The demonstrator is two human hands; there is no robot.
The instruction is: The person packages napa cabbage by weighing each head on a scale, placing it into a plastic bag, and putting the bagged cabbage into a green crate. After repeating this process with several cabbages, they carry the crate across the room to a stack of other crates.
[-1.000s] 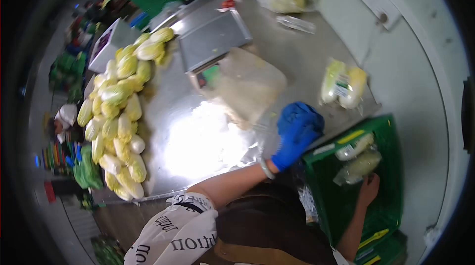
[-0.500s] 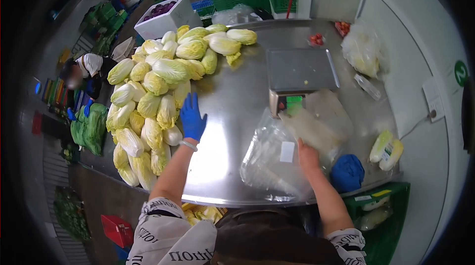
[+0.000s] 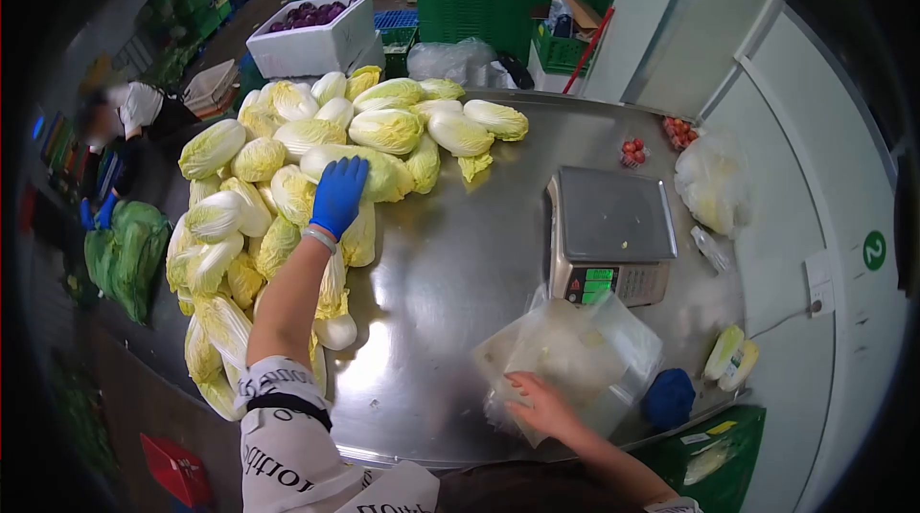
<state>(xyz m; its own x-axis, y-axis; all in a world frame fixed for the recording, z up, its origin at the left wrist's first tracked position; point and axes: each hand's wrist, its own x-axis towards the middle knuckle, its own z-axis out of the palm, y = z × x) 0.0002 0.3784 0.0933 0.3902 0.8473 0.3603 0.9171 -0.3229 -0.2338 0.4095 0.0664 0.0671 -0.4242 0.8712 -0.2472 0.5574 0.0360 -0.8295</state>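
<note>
My left hand point(image 3: 340, 197), in a blue glove, reaches into the heap of napa cabbages. Its fingers are close together and curl over a napa cabbage point(image 3: 379, 173) on the heap's right side; the thumb is hidden. My bare right hand point(image 3: 541, 405) rests on flat clear plastic bags point(image 3: 575, 350) near the front of the metal table, its fingers slightly apart. Just beyond the bags stands a weighing scale point(image 3: 613, 216) with a lit green display. Its grey platform carries only a small pale scrap.
A white foam box point(image 3: 311, 39) of purple produce stands behind the heap. To the right are a packed tomato tray point(image 3: 632, 152), a filled plastic bag point(image 3: 711, 182), a blue bundle point(image 3: 669, 398) and wrapped cabbages point(image 3: 731, 360). A co-worker point(image 3: 134, 115) bends at far left.
My left hand has moved forward from beside the heap onto a cabbage, its spread fingers drawing together. My right hand's bags now lie flatter, uncovering the scale's display. The view has shifted.
</note>
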